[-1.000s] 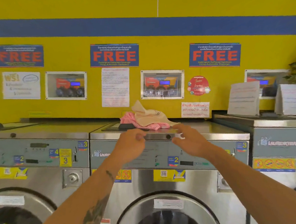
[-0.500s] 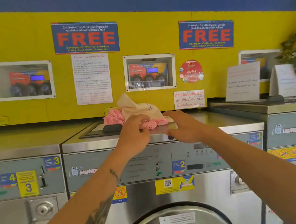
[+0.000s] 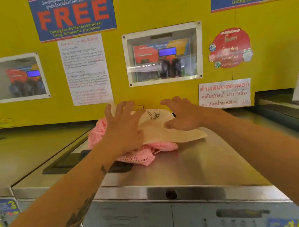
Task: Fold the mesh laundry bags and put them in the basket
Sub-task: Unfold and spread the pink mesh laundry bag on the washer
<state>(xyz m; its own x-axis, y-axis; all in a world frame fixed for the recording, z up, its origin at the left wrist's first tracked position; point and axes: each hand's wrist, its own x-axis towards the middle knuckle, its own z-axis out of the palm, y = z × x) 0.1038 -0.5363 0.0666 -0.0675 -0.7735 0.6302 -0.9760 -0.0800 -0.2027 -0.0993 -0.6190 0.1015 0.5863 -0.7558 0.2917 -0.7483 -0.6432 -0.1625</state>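
Beige bag (image 3: 173, 134) lies lengthwise left-right atop pink mesh bag (image 3: 139, 154); both hands' grip spread, unclamped.

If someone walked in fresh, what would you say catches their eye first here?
Probably the big blue FREE sign on the bright yellow wall at the top. Below it, the left hand and right hand spread open over a beige bag lying on a pink mesh laundry bag, atop the steel washing machine.
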